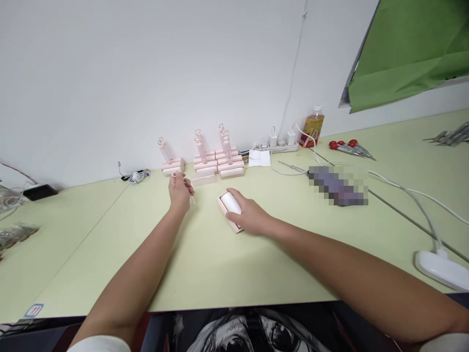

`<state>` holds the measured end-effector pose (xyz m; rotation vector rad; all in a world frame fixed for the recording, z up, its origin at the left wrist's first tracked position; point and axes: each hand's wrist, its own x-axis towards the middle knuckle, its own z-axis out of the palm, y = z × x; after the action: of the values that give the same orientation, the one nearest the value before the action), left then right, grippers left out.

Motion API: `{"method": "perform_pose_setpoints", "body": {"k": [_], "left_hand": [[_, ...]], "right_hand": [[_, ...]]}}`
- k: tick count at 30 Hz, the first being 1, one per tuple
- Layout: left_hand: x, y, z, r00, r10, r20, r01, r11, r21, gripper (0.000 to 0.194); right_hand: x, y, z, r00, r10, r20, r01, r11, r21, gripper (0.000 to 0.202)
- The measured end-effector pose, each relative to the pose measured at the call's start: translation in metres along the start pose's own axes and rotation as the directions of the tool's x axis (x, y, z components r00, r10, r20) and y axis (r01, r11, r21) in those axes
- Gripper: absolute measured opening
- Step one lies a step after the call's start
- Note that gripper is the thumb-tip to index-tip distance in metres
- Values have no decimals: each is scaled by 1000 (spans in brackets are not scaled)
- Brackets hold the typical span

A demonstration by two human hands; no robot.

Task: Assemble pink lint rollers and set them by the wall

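Note:
My right hand (247, 212) grips a pink case with a white roller (230, 203) in it, low over the table or resting on it. Left of it, my left hand (180, 191) has its fingers closed round a thin pale pink piece, mostly hidden, with one end showing below the fingers. Just behind my left hand lies a clear, pale pink flat part (204, 179). Several pink bases with white rollers (231, 170) stand along the wall, with clear upright pieces (227, 149) topped by loops.
A power strip (284, 147) with chargers, a drink bottle (312, 128) and red-handled tools (352, 148) are at the back right. A blurred purple object (337, 187) lies right, near white cables. A coiled cable (137, 177) lies back left; a white device (441, 269) sits front right.

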<state>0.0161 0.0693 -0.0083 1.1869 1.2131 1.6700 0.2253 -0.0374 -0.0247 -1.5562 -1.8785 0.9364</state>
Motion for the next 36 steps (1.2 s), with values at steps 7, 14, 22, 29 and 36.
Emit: {"method": "perform_pose_setpoints", "body": {"k": [7,14,22,29,36], "left_hand": [[-90,45,18,906,-195,376,275,945,-174,32],[-89,52,14,896,-348,276,444,719,-535,24],[-108,40,25,794,-462,396,608,590,-531,27],[-94,28,12,906,-318,281,395,872,-289,27],[-93,39,3,770,-252,586,448,868,-215,33]], "right_hand": [[4,6,-2,994,-96,-44,76,938,-339,58],[-6,-6,5,827,-543,-145,399,748,-530,60],[-7,-7,27,381,-920,-86,884,390,-257,32],[-22,-20,11,389,-874,-291,856,460,-236,11],[-24,-13,7,820,-555,-140,531,829,-175,26]]}}
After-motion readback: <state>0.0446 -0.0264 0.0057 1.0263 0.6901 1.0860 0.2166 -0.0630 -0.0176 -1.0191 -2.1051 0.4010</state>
